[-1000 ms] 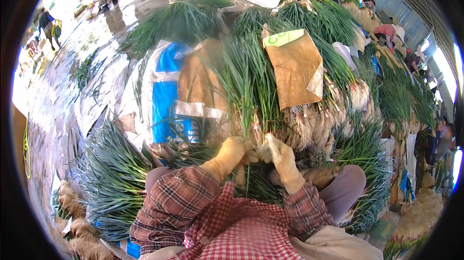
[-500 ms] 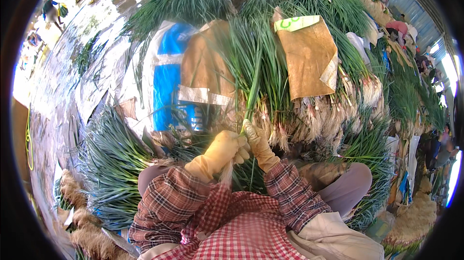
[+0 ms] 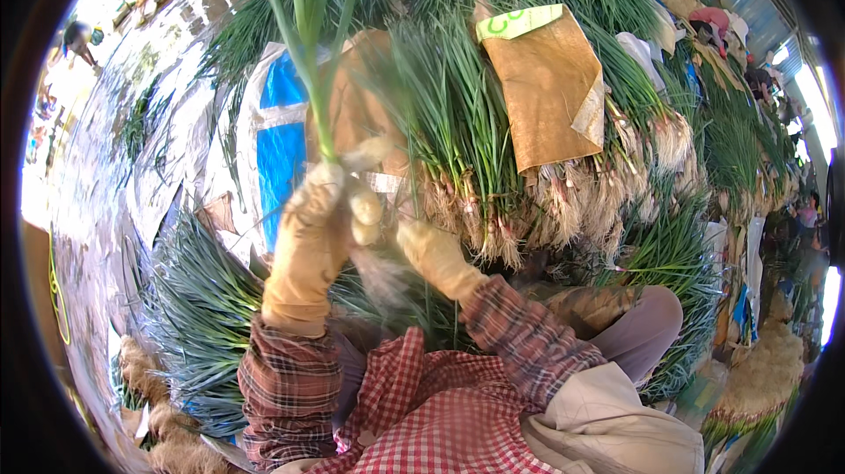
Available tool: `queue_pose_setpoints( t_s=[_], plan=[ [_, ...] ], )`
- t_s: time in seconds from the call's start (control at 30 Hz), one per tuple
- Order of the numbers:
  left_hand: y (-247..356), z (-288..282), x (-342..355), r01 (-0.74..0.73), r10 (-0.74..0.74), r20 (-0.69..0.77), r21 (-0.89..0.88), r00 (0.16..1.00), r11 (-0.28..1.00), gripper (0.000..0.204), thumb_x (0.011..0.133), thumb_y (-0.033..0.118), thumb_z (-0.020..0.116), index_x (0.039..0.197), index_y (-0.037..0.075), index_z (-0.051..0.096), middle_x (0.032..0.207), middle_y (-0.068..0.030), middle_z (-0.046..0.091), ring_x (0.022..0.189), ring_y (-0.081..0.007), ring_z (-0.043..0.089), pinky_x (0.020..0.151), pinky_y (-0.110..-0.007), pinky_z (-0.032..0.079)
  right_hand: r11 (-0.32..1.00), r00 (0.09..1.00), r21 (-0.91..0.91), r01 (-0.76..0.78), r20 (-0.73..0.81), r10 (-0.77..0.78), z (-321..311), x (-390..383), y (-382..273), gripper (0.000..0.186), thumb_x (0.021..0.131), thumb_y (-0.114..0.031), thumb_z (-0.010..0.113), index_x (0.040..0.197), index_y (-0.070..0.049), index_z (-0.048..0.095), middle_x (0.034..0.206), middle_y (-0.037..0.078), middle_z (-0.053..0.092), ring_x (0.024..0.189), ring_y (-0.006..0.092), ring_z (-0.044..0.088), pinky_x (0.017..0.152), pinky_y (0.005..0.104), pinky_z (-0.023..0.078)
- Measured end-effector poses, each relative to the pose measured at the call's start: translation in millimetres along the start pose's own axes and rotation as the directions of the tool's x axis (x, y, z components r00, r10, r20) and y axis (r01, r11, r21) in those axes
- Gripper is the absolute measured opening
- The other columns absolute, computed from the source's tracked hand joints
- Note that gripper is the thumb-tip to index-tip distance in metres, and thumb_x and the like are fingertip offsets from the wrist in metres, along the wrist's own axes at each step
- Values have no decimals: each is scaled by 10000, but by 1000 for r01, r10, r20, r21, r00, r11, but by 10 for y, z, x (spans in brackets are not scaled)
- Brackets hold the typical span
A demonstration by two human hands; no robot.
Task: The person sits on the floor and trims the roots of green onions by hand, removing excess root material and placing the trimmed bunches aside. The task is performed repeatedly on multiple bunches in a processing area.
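My left hand (image 3: 321,205), in a pale yellow glove, is raised and closed on a green onion (image 3: 322,126). Long leaves fan upward from it, and whitish roots (image 3: 380,273) blur below the fingers. Lower and to the right is my right hand (image 3: 436,256), gloved the same way; motion smears its fingertips, so their grip is unclear. Just beyond it, a row of green onions (image 3: 471,131) lies with root ends toward me. A brown paper sheet (image 3: 550,95) covers some of them.
Beyond my left hand lie a blue and white sack (image 3: 282,161) and brown paper (image 3: 356,91). A pile of green onions (image 3: 198,316) is at my left; more leaves (image 3: 673,271) lie by my right knee. People (image 3: 717,25) are in the background.
My left hand has moved up and left with the green onion, away from my right hand. My right hand has shifted slightly left and now is apart from the stalk.
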State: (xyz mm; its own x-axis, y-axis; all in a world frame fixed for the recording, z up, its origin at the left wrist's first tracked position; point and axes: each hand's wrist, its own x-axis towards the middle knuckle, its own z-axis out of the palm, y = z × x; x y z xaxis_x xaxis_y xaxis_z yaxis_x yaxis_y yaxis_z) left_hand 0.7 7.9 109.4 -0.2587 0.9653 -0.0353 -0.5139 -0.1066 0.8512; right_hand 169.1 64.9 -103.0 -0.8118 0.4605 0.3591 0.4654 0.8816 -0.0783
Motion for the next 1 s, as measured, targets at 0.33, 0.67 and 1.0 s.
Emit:
queue_pose_setpoints(
  t_s=[0.33,0.67,1.0],
  plan=[
    [-343,-97,130,417,-401,196,-46,895,908,470,1029,324,430,1270,-58,557,524,90,331,463,-45,305,459,-197,242,924,557,226,-309,830,-17,-103,-959,-303,811,916,-633,446,1401,15,382,1270,180,553,1102,297,567,963,470,441],
    [-506,45,92,510,-514,134,64,847,858,425,1017,315,471,1273,-9,572,642,70,519,454,-14,331,440,-177,272,605,520,-96,-790,418,745,-571,-318,772,352,868,-337,662,836,13,649,776,232,672,688,332,683,573,443,533],
    [-632,48,30,513,-527,141,125,838,849,385,1002,323,498,1201,22,633,633,70,542,455,-21,337,424,-186,258,811,725,-76,-580,405,557,-86,-1093,-206,758,937,-612,418,1468,-78,336,1537,216,257,1350,395,373,1011,500,429]
  ],
)
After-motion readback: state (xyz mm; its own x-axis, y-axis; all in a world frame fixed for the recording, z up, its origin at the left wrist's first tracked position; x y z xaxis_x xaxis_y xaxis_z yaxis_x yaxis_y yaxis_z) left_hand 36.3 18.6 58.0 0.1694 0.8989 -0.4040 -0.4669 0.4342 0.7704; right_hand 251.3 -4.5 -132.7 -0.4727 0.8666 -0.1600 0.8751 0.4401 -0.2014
